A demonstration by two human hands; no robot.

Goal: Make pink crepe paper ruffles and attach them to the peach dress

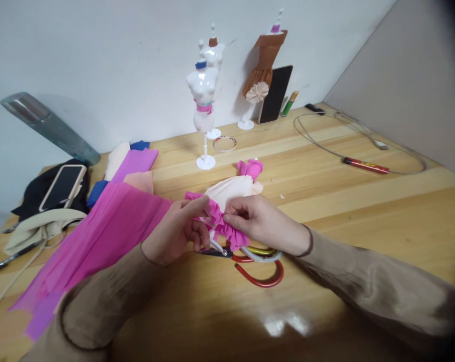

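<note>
A small doll dress lies on its side on the table, with a pink top (252, 168), a cream skirt (231, 191) and a ruffled pink trim (233, 235) along its hem. My left hand (182, 226) is closed at the left end of the trim, its thumb over the ruffle. At the right part of the ruffle, my right hand (248, 216) pinches the trim between thumb and fingers. Under the trim lie scissors with red handles (265, 281), partly covered by the ruffle, and a pale-handled tool (255, 255).
Pink paper (117, 221) spreads at the left beside a phone (63, 186) and a leaning bottle (54, 128). White mannequins (204, 85), a brown-dressed one (267, 55) and a dark tablet (276, 93) stand behind. A red pen-like tool (366, 166) and cable lie right.
</note>
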